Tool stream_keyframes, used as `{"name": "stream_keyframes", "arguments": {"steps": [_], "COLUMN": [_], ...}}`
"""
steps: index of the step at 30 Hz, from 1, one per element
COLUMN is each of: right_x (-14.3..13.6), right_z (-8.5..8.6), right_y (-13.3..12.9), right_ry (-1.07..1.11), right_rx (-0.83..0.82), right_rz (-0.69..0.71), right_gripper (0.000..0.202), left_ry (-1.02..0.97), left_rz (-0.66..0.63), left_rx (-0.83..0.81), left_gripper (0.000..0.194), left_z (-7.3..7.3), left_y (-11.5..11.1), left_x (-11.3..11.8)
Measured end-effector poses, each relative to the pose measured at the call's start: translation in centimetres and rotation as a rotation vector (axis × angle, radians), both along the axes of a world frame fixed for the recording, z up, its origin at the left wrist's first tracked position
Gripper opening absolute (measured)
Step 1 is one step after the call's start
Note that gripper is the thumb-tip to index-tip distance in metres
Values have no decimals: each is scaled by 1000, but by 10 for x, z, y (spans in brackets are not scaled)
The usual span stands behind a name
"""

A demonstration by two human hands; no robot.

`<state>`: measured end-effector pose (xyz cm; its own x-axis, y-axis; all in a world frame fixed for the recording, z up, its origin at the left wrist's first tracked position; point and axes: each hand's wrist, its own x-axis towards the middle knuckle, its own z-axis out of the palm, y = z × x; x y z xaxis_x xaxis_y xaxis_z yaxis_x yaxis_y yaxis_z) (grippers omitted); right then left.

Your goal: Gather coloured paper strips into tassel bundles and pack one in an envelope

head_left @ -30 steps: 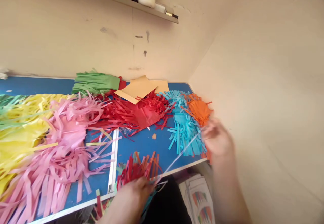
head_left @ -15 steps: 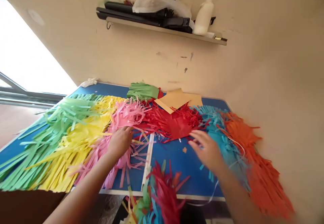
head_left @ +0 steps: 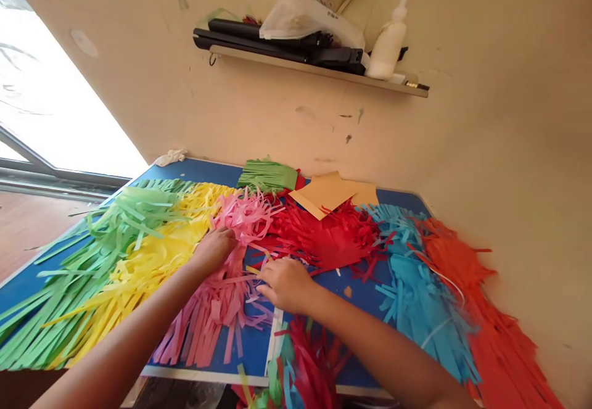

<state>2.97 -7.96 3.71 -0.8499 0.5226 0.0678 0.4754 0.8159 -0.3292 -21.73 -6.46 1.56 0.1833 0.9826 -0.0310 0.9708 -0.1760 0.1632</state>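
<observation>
Pink fringed tissue paper (head_left: 210,313) lies on the blue table, a curled bunch at its upper end. My left hand (head_left: 216,250) rests on that paper, just below the curled strips, fingers stretched forward and partly hidden. Close by, my right hand (head_left: 287,284) hovers at the pink strips' right edge, palm down, fingers loosely bent and thumb apart. I see nothing held in it. Red fringed paper (head_left: 335,245) spreads beyond my right hand. A multicoloured fringed bundle (head_left: 312,359) stands at the table's near edge, below my right forearm.
Yellow fringe (head_left: 161,236) and green fringe (head_left: 60,304) lie left. Blue fringe (head_left: 416,298) and orange fringe (head_left: 490,310) lie right. Tan paper sheets (head_left: 324,193) and a green fringed piece (head_left: 268,176) sit at the back. A wall shelf (head_left: 277,58) holds a white bottle (head_left: 387,48).
My right hand has moved left from the red and blue papers to the pink strips. My left hand has shifted slightly left. The camera view has tilted up a little.
</observation>
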Motion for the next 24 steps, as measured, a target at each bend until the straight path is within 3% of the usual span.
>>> {"name": "stream_keyframes", "arguments": {"steps": [4,9,15,18,24], "right_x": [-15,-37,-78,-95,-105], "right_z": [-5,-18,-34,-41,-56], "right_y": [10,25,41,45,40], "right_ry": [35,145,219,234,302], "right_rx": [-90,-277,-320,-370,-457], "right_rz": [-83,-239,-406,-469,-621], "right_gripper": [25,15,30,28,43], "left_ry": [-71,-136,-186,-189,-184], "left_rz": [-69,50,34,11,57], "left_rx": [38,119,99,88,84], "left_gripper": [22,21,34,36,31], "left_z": [-7,-14,-17,-17,-20], "left_y": [1,-3,-1,3,10], "left_x": [-11,-23,-34,-34,-33]}}
